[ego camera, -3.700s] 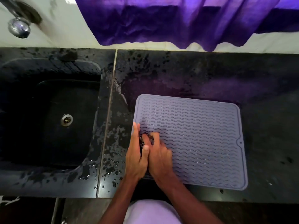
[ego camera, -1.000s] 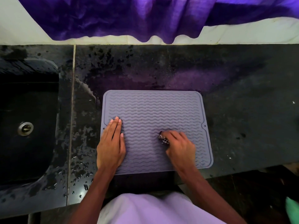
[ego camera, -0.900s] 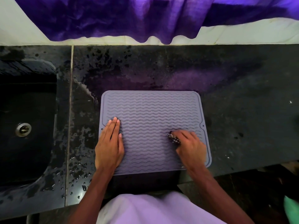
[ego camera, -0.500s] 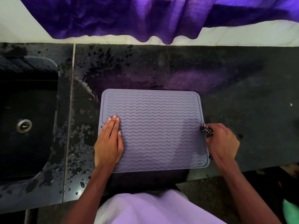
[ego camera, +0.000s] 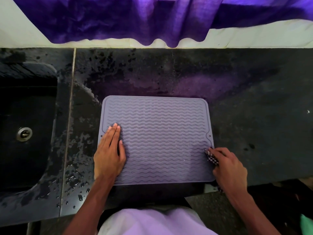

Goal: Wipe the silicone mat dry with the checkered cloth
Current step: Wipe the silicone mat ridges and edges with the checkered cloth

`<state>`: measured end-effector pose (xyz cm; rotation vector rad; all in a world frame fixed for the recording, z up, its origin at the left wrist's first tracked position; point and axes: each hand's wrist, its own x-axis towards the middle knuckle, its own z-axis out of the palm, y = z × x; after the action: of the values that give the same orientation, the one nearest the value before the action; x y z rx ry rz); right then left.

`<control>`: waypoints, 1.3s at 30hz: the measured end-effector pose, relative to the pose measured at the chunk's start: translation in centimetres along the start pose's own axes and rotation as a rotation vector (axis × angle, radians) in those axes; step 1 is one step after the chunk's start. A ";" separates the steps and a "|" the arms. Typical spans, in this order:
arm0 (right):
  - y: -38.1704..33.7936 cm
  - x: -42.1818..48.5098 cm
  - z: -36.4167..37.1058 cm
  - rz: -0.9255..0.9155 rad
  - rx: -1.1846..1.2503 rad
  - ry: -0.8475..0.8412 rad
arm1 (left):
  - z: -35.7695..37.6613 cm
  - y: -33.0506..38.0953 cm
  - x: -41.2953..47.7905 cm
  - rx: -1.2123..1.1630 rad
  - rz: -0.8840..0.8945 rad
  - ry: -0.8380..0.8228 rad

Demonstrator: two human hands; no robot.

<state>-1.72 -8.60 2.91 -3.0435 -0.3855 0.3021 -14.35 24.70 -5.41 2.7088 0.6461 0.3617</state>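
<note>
A grey-lilac silicone mat [ego camera: 162, 133] with wavy ridges lies flat on the black counter. My left hand [ego camera: 110, 153] rests flat on the mat's near left part, fingers straight and together. My right hand [ego camera: 228, 165] sits at the mat's near right edge, its fingers curled round a bunched black-and-white checkered cloth [ego camera: 211, 157]. Only a small wad of the cloth shows in front of the fingers, and a bit of it hangs below the wrist.
A black sink [ego camera: 25, 124] with a metal drain [ego camera: 24, 134] lies to the left. Water drops and wet patches [ego camera: 74, 180] cover the counter between sink and mat. A purple curtain [ego camera: 152, 19] hangs over the back wall. The counter's front edge runs just below the mat.
My right hand has swept the cloth rightward across the mat to its right edge, then drawn back slightly toward me. My left hand has stayed flat on the left side.
</note>
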 end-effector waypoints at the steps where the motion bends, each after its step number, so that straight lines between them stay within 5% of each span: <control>1: 0.2 -0.8 0.1 0.006 0.005 -0.019 | 0.0 0.0 0.0 -0.001 -0.002 0.000; 11: 2.0 -2.1 -2.5 0.004 0.087 -0.377 | 0.1 -0.1 -0.1 0.016 0.004 0.012; 17: -0.8 3.7 -3.3 -0.030 0.079 -0.034 | 0.0 -0.1 -0.2 0.021 0.001 0.007; 35: 0.4 -2.8 -3.3 0.135 0.119 -0.412 | 0.0 0.0 -0.1 -0.012 -0.018 0.020; 39: -0.7 1.3 -4.3 0.141 0.188 -0.214 | 0.0 0.0 -0.2 -0.007 -0.012 0.018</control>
<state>0.23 -7.73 6.95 -2.8659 -0.1421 0.6368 -14.51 24.61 -5.48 2.6969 0.6649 0.3849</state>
